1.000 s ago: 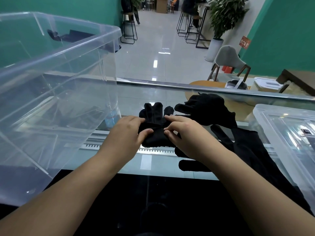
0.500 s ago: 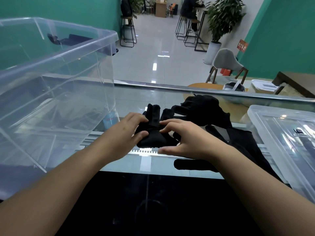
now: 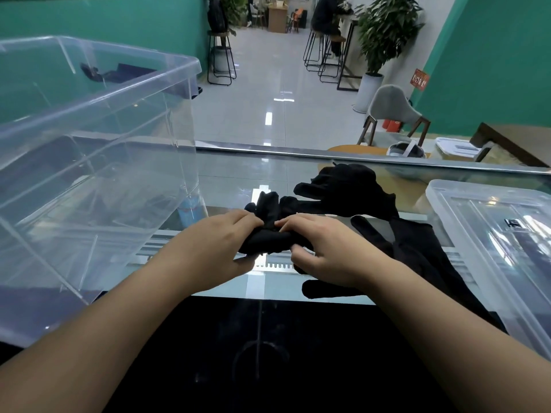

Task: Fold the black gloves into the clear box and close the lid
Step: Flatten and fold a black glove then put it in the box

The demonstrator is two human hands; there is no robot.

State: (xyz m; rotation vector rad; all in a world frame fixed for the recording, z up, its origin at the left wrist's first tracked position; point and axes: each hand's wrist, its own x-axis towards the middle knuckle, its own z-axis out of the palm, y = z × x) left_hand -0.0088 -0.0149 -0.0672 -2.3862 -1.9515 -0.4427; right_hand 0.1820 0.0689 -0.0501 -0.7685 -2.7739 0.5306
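Observation:
A black glove [image 3: 269, 238] lies bunched on the glass counter, its fingers pointing away from me. My left hand [image 3: 220, 242] pinches its left side and my right hand [image 3: 316, 248] pinches its right side, fingertips meeting over the middle. More black gloves lie to the right: a rumpled one [image 3: 346, 189] farther back and a flat one [image 3: 417, 254] partly under my right forearm. The clear box [image 3: 98, 162] stands open on the left with nothing inside. Its clear lid [image 3: 489, 234] rests flat on the counter at the right edge.
The glass counter [image 3: 238, 174] has a metal rail along its far edge and a black panel nearest me. Beyond it lie a tiled floor, bar stools, a grey chair [image 3: 390, 111] and a potted plant [image 3: 384, 28].
Both hands have gathered the glove tighter, folding its cuff end up toward the fingers. The glove looks more bunched than before.

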